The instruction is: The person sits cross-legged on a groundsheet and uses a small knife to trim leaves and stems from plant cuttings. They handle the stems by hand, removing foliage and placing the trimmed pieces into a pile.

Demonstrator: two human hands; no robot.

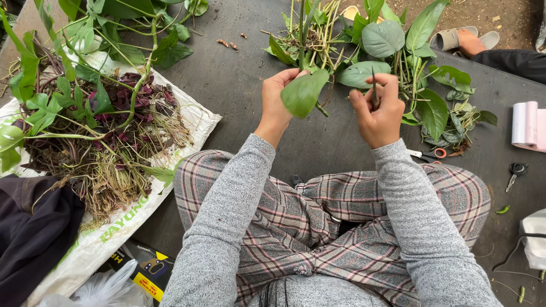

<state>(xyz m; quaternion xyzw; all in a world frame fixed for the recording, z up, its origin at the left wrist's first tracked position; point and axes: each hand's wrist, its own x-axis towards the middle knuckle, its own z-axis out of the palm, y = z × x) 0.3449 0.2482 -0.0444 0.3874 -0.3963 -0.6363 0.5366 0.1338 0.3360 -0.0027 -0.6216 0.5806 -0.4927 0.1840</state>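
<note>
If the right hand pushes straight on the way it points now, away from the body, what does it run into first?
Probably the pile of green cuttings on the dark mat, just beyond the right hand, which pinches a thin stem. Depth is unclear; it may pass above them.

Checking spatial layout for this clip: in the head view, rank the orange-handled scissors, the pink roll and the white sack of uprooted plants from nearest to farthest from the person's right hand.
From the right hand:
1. Orange-handled scissors, just below and to its right, beside the knee.
2. Pink roll, at the far right edge of the mat.
3. White sack of uprooted plants, across on the left side, beyond the left hand.
</note>
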